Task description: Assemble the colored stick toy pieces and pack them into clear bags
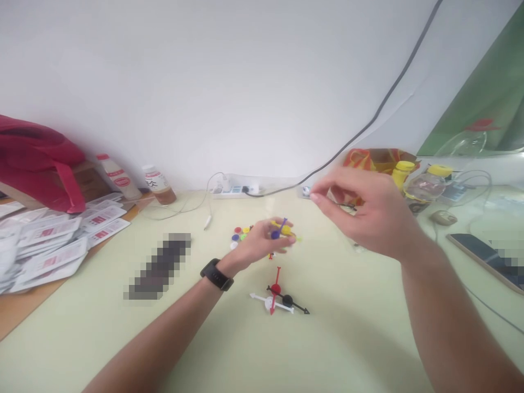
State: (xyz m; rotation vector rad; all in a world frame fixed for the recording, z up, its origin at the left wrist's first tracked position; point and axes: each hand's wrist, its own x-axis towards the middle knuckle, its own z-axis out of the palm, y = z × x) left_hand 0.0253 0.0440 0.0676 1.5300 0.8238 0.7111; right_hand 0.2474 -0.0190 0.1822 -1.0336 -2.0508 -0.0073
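My left hand point(258, 244), with a black watch point(216, 274) on its wrist, is closed around plastic arrow spinners. A blue arrow spinner point(275, 234) and a yellow arrow spinner point(286, 230) show between its fingers; a yellow-green tip sticks out at the right. My right hand point(370, 213) is raised to the right, thumb and forefinger pinched together; whatever they hold, if anything, cannot be made out. On the table below lie a red arrow spinner point(275, 289), a white one and a black arrow spinner point(287, 301), crossing one another. Small coloured discs point(236, 238) lie behind my left hand, partly hidden.
A blurred-out dark object point(158, 267) lies left on the table point(196, 338). White packets point(53, 245), a red bag point(33, 158) and two bottles stand farther left. A power strip point(235, 189) sits by the wall. Yellow-lidded containers point(428, 183), a mouse point(444, 217) and a phone point(487, 256) are right.
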